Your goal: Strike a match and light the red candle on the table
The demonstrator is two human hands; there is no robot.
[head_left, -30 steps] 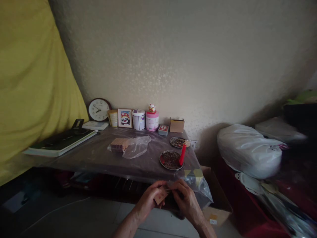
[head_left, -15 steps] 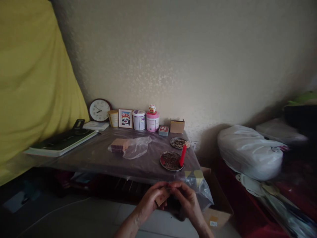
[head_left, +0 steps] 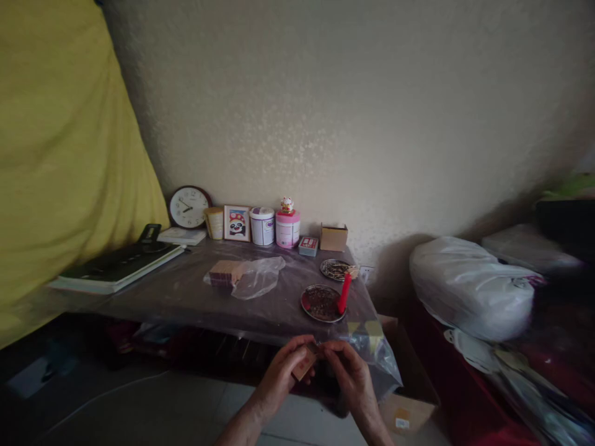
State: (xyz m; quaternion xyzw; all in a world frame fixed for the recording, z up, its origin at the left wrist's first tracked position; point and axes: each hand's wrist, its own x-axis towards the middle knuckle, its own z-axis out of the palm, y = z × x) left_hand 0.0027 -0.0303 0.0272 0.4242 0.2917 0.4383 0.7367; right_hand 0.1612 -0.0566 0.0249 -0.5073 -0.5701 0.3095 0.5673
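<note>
- Head view: the table (head_left: pixel 162 294), under a see-through plastic cover (head_left: pixel 388 365), spreads mostly left of the red candle (head_left: pixel 344 294).
- White bag (head_left: pixel 471 288), bulging, well to the right of the candle.
- Cardboard carton (head_left: pixel 409 406), right of the candle and lower; the cover's loose corner hangs near it, just beside the right hand (head_left: pixel 348 365), and seems the likeliest snag.
- Left hand, (head_left: pixel 281 365) nearer the wearer than the candle and left of it: fingers curled round a small box (head_left: pixel 304 365).
- Right hand, nearer than the candle, almost in line with it: thumb and forefinger nearly together at the box's far end; whether they pinch anything is too small to tell.
- Brown stack (head_left: pixel 226 272), partly in thin plastic, left of the candle.
- Dark-littered plate (head_left: pixel 303 308), its right rim at the candle's foot; a plate of thin sticks (head_left: pixel 320 267) behind the candle. Neither blocks the hands.
- Small box, tan, left of and nearer than the candle: the step looks like fingerwork at its end; the next move calls for a steady left hold and light right fingertips.
</note>
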